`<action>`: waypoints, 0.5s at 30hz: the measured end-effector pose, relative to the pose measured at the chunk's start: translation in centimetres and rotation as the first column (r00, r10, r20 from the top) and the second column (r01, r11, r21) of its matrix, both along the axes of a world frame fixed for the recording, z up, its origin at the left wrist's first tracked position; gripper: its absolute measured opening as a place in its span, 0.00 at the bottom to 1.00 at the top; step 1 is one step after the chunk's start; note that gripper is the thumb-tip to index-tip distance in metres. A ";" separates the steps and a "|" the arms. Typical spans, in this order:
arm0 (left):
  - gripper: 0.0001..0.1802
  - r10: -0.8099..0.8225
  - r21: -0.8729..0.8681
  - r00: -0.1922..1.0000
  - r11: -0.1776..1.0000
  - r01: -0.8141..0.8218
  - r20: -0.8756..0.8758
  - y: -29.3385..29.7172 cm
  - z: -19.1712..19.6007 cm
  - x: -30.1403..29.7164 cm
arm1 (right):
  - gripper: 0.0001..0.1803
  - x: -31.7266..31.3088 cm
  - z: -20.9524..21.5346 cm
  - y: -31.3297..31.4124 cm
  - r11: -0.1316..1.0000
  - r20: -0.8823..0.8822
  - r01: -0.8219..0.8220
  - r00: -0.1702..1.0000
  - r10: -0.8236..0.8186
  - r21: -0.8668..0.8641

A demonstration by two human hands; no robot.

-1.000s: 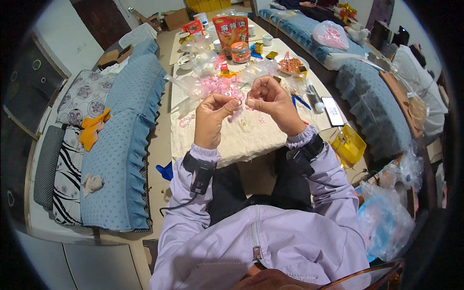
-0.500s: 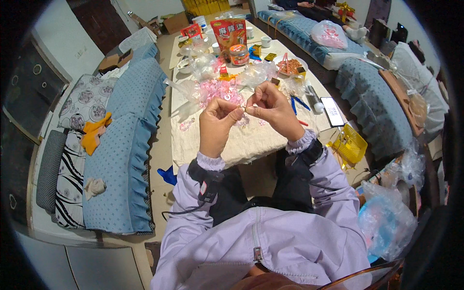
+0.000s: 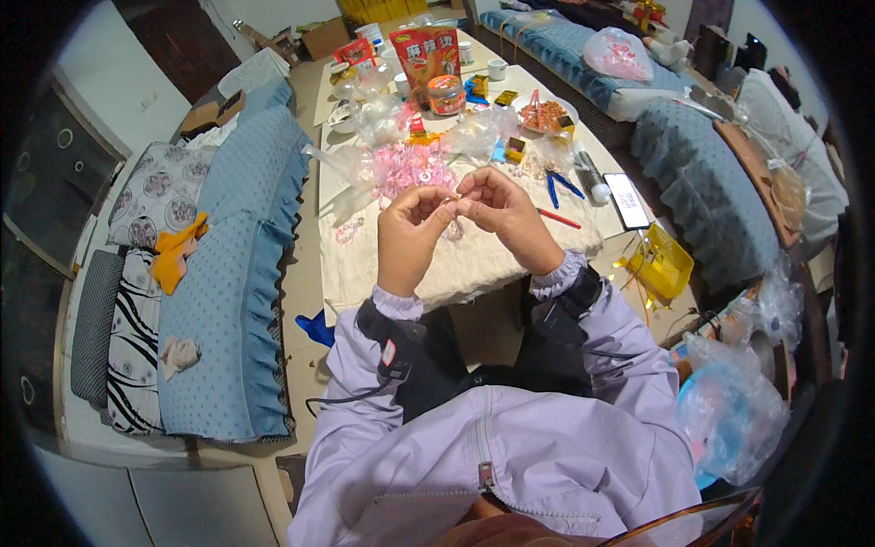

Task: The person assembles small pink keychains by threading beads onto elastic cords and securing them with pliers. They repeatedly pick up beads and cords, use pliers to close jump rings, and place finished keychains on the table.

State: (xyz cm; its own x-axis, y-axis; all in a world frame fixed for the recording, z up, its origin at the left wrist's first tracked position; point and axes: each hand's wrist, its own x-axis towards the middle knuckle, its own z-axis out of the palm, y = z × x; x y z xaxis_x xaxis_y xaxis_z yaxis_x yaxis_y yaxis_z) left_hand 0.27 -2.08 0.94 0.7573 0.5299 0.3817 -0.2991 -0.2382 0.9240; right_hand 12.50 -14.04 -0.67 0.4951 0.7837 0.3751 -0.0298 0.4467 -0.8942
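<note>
Over the near part of the cloth-covered table, my left hand and my right hand meet fingertip to fingertip. Each is closed in a pinch of thumb and forefinger on something tiny, too small to name. Just beyond the hands lies a heap of small pink pieces, partly in clear plastic. A few more pink pieces lie on the cloth left of my left hand. To the right of my right hand are blue-handled pliers and a red pen-like stick.
A phone and a clear bottle lie by the table's right edge. Farther back stand a red pouch, a jar and a plate of orange-brown bits. A yellow basket sits low at the right; blue-covered sofas flank the table.
My right hand has come lower and its raised fingers have curled in toward the left hand. Both pinches stay together. The view has shifted slightly.
</note>
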 end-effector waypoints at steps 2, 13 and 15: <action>0.07 -0.031 -0.053 0.999 0.998 0.029 -0.035 0.3 0.3 -0.3 | 0.11 0.3 0.3 -0.2 0.998 0.090 0.012 0.996 -0.006 -0.068; 0.07 -0.122 -0.067 0.984 0.991 0.114 -0.128 1.5 0.4 -0.5 | 0.11 1.1 2.7 -1.3 0.941 0.606 0.278 0.788 -0.109 -0.192; 0.08 -0.140 -0.066 0.984 0.989 0.133 -0.109 1.6 0.4 -0.5 | 0.11 1.2 2.8 -1.3 0.941 0.609 0.272 0.787 -0.098 -0.201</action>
State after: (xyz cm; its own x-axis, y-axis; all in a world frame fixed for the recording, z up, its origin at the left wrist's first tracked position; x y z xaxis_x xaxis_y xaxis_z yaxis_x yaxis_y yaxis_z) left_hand -0.18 -0.47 1.32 0.8603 0.4376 0.2616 -0.2184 -0.1472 0.9647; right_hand 13.69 -15.39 2.16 0.3955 0.8107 0.4318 0.5927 0.1339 -0.7942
